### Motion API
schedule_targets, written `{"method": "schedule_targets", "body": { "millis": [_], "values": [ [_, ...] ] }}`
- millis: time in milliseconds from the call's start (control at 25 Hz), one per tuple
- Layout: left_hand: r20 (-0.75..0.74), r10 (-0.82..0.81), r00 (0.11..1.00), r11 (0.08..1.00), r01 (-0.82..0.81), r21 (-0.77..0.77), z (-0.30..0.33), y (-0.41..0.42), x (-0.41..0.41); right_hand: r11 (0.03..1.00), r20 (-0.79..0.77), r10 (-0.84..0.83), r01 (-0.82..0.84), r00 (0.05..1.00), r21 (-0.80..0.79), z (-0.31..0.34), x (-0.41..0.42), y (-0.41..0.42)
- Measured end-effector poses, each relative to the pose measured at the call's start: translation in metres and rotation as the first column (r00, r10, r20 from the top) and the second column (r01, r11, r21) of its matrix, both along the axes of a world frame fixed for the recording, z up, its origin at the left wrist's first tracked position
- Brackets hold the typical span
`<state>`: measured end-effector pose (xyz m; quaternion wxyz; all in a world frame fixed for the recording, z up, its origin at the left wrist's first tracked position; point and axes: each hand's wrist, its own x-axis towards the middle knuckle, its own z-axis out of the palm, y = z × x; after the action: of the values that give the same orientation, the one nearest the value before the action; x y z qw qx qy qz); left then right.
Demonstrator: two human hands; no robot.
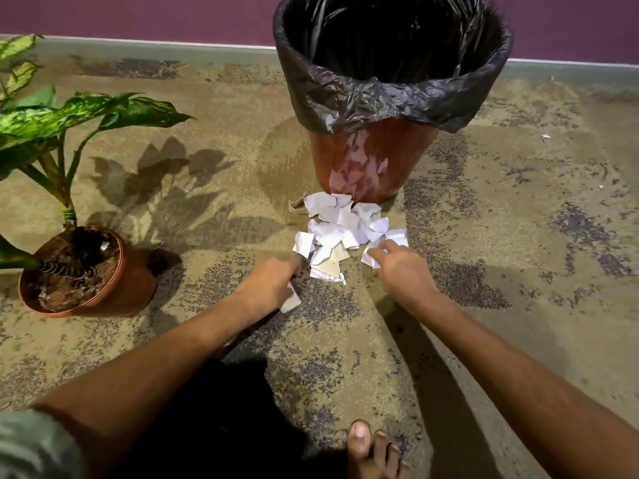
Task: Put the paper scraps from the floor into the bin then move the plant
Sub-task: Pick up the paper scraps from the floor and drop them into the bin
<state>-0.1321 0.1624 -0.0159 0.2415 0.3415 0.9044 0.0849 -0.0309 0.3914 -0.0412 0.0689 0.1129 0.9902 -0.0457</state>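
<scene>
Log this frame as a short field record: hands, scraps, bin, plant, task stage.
left hand: at the near-left edge of the pile, a white scrap under it
right hand: fingers on scraps at the pile's right edge
paper scraps: heaped on the floor against the bin's base
bin: upright, black liner, contents not visible
plant: potted, far left, untouched
stage: gathering scraps; plant not yet moved
</scene>
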Motion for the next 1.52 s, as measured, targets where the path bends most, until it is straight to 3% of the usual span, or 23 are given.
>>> {"method": "schedule_targets", "body": {
  "millis": [80, 440, 600, 760, 880, 1000, 1080, 1120, 1160, 1320, 1520],
  "values": [
    [-0.145, -0.041, 0.989, 0.997, 0.049, 0.052, -0.005, 0.010, -0.002, 1.000, 0.004, 0.010, -0.010, 1.000, 0.001, -0.003, 0.001, 0.000],
    [-0.222, -0.312, 0.924, 0.950, 0.299, -0.092, -0.020, 0.022, -0.007, 0.998, -0.008, 0.064, -0.064, 0.998, 0.001, 0.002, 0.007, -0.004],
    [-0.275, -0.314, 0.909, 0.948, 0.315, -0.044, -0.008, 0.017, -0.005, 0.983, -0.258, 0.122, -0.152, 0.959, -0.101, 0.040, 0.013, -0.011],
    [-0.344, -0.248, 0.906, 0.930, 0.322, 0.178, 0.039, 0.013, -0.009, 0.964, -0.570, 0.113, -0.229, 0.814, -0.136, 0.109, 0.008, -0.010],
    [-0.595, -0.230, 0.770, 0.820, 0.483, 0.308, 0.085, 0.015, -0.015, 0.957, -0.757, 0.158, -0.288, 0.634, -0.041, 0.168, 0.003, -0.008],
    [-0.783, -0.058, 0.620, 0.668, 0.606, 0.431, 0.137, 0.023, -0.021, 0.952, -0.890, 0.218, -0.289, 0.401, 0.103, 0.213, -0.010, -0.004],
    [-0.827, 0.070, 0.557, 0.606, 0.635, 0.479, 0.167, 0.035, -0.028, 0.958, -0.933, 0.222, -0.240, 0.282, 0.156, 0.237, -0.029, 0.006],
    [-0.819, 0.131, 0.559, 0.592, 0.619, 0.516, 0.179, 0.042, -0.033, 0.964, -0.940, 0.210, -0.216, 0.270, 0.153, 0.248, -0.040, 0.012],
    [-0.797, 0.177, 0.577, 0.587, 0.588, 0.556, 0.189, 0.051, -0.039, 0.971, -0.936, 0.191, -0.194, 0.296, 0.137, 0.255, -0.051, 0.019],
    [-0.642, 0.314, 0.700, 0.624, 0.357, 0.695, 0.218, 0.090, -0.065, 0.999, -0.819, 0.045, -0.044, 0.572, 0.025, 0.255, -0.082, 0.048],
    [-0.428, 0.352, 0.833, 0.648, 0.113, 0.753, 0.216, 0.123, -0.097, 0.993, -0.780, 0.003, -0.095, 0.625, -0.073, 0.236, -0.082, 0.066]
  ]
}}
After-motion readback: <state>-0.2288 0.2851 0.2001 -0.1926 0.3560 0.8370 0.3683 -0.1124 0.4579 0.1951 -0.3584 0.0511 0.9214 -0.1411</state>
